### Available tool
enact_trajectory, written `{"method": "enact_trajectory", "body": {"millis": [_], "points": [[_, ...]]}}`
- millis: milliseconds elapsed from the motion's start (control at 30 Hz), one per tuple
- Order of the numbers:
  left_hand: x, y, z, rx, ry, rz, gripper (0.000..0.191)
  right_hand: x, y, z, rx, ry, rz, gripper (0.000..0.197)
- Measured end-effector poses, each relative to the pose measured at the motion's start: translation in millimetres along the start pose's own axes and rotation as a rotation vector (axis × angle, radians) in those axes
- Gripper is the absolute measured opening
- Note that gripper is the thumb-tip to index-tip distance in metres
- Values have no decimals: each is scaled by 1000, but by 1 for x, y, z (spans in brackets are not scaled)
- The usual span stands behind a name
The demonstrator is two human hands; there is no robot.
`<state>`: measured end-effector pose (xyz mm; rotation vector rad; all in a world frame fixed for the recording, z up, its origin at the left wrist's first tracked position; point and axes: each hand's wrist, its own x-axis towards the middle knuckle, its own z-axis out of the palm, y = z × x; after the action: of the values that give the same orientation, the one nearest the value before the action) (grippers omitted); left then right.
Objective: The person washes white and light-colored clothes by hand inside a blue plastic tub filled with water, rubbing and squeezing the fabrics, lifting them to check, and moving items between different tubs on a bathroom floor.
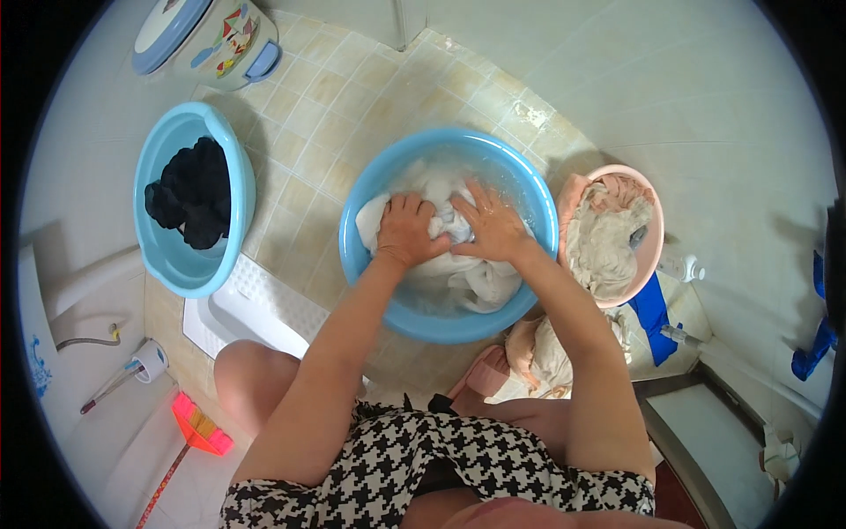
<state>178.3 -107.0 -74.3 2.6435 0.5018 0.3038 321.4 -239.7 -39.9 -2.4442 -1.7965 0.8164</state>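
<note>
A large blue plastic basin (pixel 374 316) stands on the tiled floor before me, with cloudy water and white wet cloth (pixel 489 284) in it. My left hand (pixel 410 228) presses on the left part of the cloth, its fingers bent and their tips partly hidden in the folds. To its right, my right hand (pixel 490 221) lies on the cloth with its fingers spread. The two thumbs are close together near the middle of the basin.
At the left, a light blue basin (pixel 246 192) holds black cloth (pixel 198 188), beside a white squat toilet (pixel 264 317). A pink basin (pixel 654 244) with beige cloth stands at the right. A lidded bucket (pixel 225 46), an orange broom (pixel 198 426) and a glass-panelled door frame (pixel 687 436) are around.
</note>
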Motion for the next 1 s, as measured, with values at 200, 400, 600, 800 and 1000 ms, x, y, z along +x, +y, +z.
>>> {"method": "enact_trajectory", "body": {"millis": [200, 400, 600, 800, 1000], "points": [[42, -8, 0, 86, -305, 34, 54, 14, 17, 4, 162, 92, -25, 78], [59, 1, -26, 90, -709, -153, 52, 4, 26, -17, 180, 131, -54, 73], [-5, 27, -41, 190, -438, -126, 39, -13, 43, 15, 350, 308, 158, 54], [-17, 35, -12, 306, -543, -63, 35, 5, -10, 3, 7, 258, 265, 55], [-20, 13, -2, 123, -495, 11, 33, 32, 1, 15, -2, 140, 121, 55]]}}
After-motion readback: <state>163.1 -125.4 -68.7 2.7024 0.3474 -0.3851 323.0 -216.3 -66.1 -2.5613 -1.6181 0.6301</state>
